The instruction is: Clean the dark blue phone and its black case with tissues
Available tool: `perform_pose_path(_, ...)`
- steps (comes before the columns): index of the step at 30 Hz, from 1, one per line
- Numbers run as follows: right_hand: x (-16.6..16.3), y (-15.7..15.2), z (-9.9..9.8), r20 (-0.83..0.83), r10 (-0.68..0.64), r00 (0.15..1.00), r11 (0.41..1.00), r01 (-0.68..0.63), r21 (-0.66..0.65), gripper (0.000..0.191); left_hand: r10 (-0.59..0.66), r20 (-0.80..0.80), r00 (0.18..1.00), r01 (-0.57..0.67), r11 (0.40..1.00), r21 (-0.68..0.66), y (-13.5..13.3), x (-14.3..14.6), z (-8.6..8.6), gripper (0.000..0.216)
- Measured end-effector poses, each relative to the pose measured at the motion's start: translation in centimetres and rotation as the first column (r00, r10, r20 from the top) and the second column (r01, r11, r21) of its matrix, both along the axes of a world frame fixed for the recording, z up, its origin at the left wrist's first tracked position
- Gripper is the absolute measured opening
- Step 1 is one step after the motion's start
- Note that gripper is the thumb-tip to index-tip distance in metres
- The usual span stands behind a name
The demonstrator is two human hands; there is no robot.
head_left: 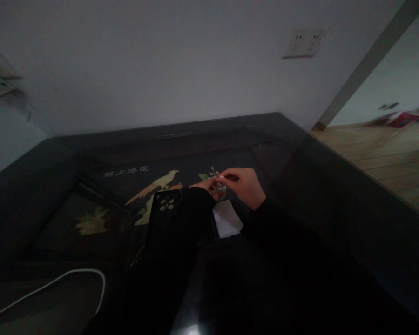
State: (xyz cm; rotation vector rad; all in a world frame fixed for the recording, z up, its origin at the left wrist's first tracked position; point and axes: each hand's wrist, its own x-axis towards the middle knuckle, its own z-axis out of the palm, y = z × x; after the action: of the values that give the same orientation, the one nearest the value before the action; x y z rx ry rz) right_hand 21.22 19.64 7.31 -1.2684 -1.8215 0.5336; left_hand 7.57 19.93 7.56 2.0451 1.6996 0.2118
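Note:
Both my hands meet above the middle of a dark table [321, 186] with a painted bird design. My right hand [245, 185] is closed in a pinch on a small clear object [219, 190] that I cannot name. My left hand [206, 186] is mostly hidden behind its black sleeve; its fingertips touch the same small object. A white paper sheet [226, 218] lies on the table just below the hands. A black phone case [163, 215] with camera holes lies to the left of my left forearm.
A white cable [70, 278] loops across the table's near left. The table stands against a white wall with a socket plate [304, 43]. Wooden floor [391, 158] opens to the right, with a red item [403, 119] on it far off.

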Motion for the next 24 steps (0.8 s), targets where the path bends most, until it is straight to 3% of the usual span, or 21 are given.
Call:
perform_pose_path(4,0.0,-0.2,1.2,-0.057,-0.021,0.998,1.000,0.021,0.014,0.009,-0.026,-0.012,1.000,0.026,1.000,0.006,0.2,-0.2,0.0,0.041)
perform_pose_path(8,0.6,-1.6,4.3,-0.171,-0.032,0.985,0.998,0.042,0.053,0.012,-0.057,-0.003,0.998,0.057,0.998,0.001,0.5,-0.5,-0.3,0.044)
perform_pose_path(10,1.1,-2.3,5.7,-0.189,0.008,0.982,0.999,0.000,0.046,0.014,-0.052,-0.009,0.999,0.052,0.999,-0.005,0.6,-0.7,-0.2,0.045)
perform_pose_path(12,1.5,-2.6,6.3,-0.145,0.122,0.982,0.991,-0.129,-0.041,0.015,-0.048,-0.022,0.999,0.047,0.999,-0.011,0.7,-0.8,0.0,0.045)
perform_pose_path(14,1.5,-2.6,6.0,-0.059,0.268,0.962,0.947,-0.274,-0.168,0.013,-0.049,-0.040,0.998,0.048,0.999,-0.025,0.8,-0.9,0.1,0.046)
perform_pose_path(16,1.3,-2.3,5.0,0.042,0.361,0.932,0.906,-0.339,-0.254,0.010,-0.062,-0.053,0.997,0.060,0.997,-0.048,1.0,-0.9,0.2,0.050)
perform_pose_path(20,0.5,-1.9,3.3,0.113,0.334,0.936,0.918,-0.295,-0.267,0.008,-0.094,-0.061,0.994,0.088,0.993,-0.082,1.5,-1.0,-0.2,0.055)
perform_pose_path(24,0.3,-2.1,3.0,0.120,0.281,0.952,0.942,-0.249,-0.226,0.009,-0.105,-0.034,0.994,0.103,0.992,-0.071,1.8,-1.1,-0.7,0.054)
